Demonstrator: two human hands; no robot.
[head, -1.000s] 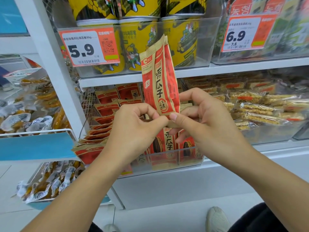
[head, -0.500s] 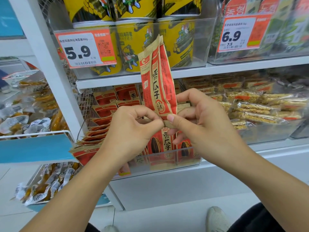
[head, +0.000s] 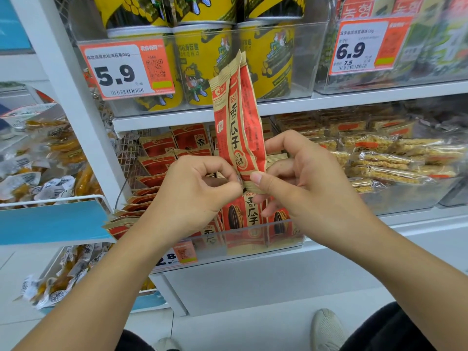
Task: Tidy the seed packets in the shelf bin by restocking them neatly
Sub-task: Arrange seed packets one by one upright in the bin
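Your left hand [head: 195,196] pinches the bottom edge of a small stack of red sunflower seed packets [head: 238,122], and your right hand [head: 304,191] pinches the same edge just beside it. You hold them upright above the clear shelf bin [head: 253,239], likely squaring their edges so they drop in neatly among the packets there.

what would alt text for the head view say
Both hands, left hand and right hand, pinch the bottom of a few red seed packets held upright before a clear shelf bin of matching packets. Yellow tubs sit on the shelf above.
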